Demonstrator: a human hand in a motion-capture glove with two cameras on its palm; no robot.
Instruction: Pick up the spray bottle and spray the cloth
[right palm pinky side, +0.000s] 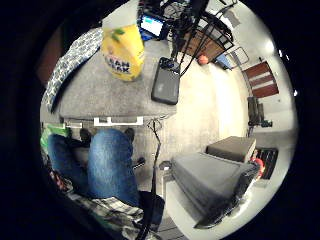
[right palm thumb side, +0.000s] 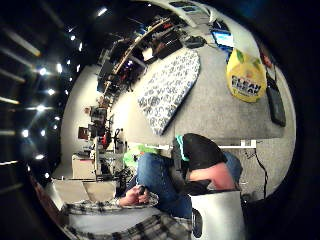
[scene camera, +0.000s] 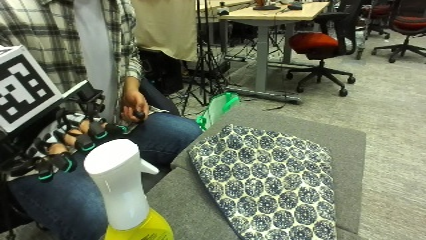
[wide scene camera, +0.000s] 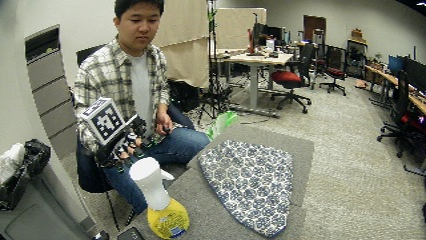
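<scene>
Yellow plastic spray bottle (scene camera: 130, 200) with white trigger head and neck stands upright near the edge of the grey felt-covered bench (scene camera: 346, 145); printed label on its yellow body, partly legible in the palm views. Blue-and-white patterned cloth (scene camera: 273, 182) lies flat on the bench beside it, apart from the bottle. Black-gloved right hand (scene camera: 63, 142) hovers just behind the spray head, fingers loosely curled, gripping nothing. Seated person's bare hand (scene camera: 133, 106) rests on a jeans-clad thigh. Beyond: carpeted office floor, wooden desk (scene camera: 273, 12), red-seated swivel chair (scene camera: 319, 42).
</scene>
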